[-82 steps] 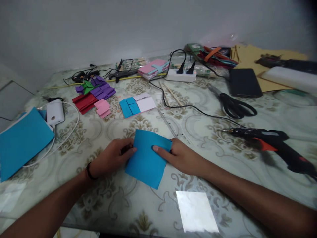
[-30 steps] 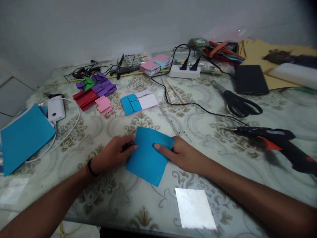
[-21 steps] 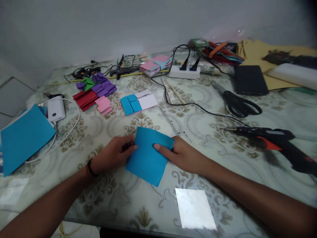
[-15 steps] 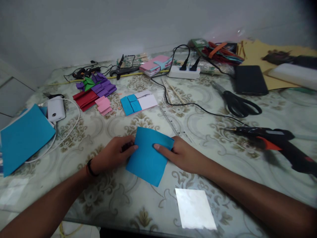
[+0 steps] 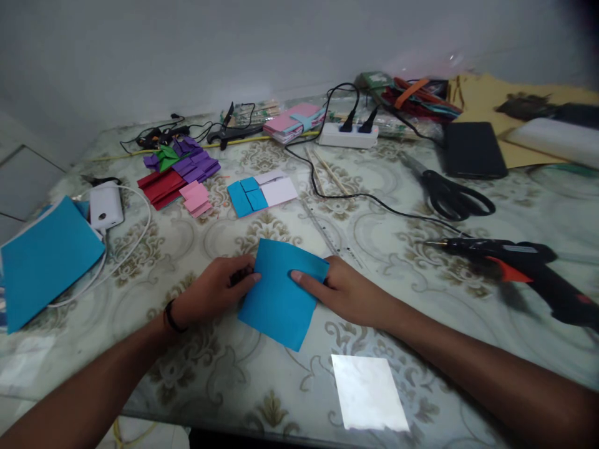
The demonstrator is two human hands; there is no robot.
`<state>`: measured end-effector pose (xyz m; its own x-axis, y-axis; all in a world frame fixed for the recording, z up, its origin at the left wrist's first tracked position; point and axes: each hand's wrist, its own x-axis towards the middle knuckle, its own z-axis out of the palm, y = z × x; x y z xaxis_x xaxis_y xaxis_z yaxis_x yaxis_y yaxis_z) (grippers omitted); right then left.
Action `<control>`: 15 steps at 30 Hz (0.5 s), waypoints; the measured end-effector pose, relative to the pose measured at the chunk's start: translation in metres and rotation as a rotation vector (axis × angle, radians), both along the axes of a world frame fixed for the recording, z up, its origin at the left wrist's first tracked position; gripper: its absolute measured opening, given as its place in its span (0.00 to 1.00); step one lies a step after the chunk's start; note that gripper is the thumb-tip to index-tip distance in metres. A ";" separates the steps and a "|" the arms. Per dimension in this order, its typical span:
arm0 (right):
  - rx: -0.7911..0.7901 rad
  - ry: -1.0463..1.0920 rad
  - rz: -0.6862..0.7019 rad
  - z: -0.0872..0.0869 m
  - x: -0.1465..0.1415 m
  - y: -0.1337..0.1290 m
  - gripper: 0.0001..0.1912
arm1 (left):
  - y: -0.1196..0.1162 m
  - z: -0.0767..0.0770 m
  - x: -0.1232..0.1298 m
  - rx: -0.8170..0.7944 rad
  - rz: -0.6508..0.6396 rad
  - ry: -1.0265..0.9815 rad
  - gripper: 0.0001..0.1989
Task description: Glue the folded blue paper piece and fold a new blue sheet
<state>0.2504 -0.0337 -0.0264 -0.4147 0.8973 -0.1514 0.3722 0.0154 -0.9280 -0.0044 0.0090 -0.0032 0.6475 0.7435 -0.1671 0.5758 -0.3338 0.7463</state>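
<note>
A square sheet of blue paper (image 5: 276, 299) is held between my two hands, slightly bowed, just over the patterned table (image 5: 262, 386). My left hand (image 5: 234, 280) pinches its left edge, thumb on the front and fingers behind. From the right, my right hand (image 5: 339, 287) grips the sheet with the thumb lying across its face; the other fingers are hidden behind the paper. Beyond the sheet lie a folded blue-and-white paper piece (image 5: 262, 193) and a clear ruler (image 5: 332, 237).
At right are a hot glue gun (image 5: 515, 262) and black scissors (image 5: 453, 193). A power strip (image 5: 349, 135) with plugs and cables stands at the back. Folded coloured papers (image 5: 196, 163), a white device (image 5: 105, 206) and a blue paper stack (image 5: 47, 255) lie left.
</note>
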 end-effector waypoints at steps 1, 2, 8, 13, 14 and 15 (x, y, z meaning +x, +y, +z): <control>-0.002 -0.002 -0.002 0.000 0.000 0.000 0.32 | 0.000 0.000 0.000 0.002 0.002 0.002 0.14; -0.004 -0.005 -0.004 0.000 0.000 0.000 0.31 | 0.000 0.000 0.000 0.006 0.004 0.004 0.14; -0.007 -0.009 -0.004 0.001 0.000 0.000 0.31 | 0.000 0.000 0.000 0.005 0.001 -0.007 0.14; -0.007 0.003 0.001 0.001 0.000 0.000 0.31 | 0.000 0.001 -0.001 0.010 0.002 -0.002 0.14; -0.007 0.004 0.002 0.001 0.000 0.000 0.31 | 0.000 0.001 -0.001 0.011 0.003 0.001 0.14; -0.009 0.004 0.003 0.001 0.000 0.000 0.31 | 0.000 0.001 -0.001 0.010 0.003 0.002 0.14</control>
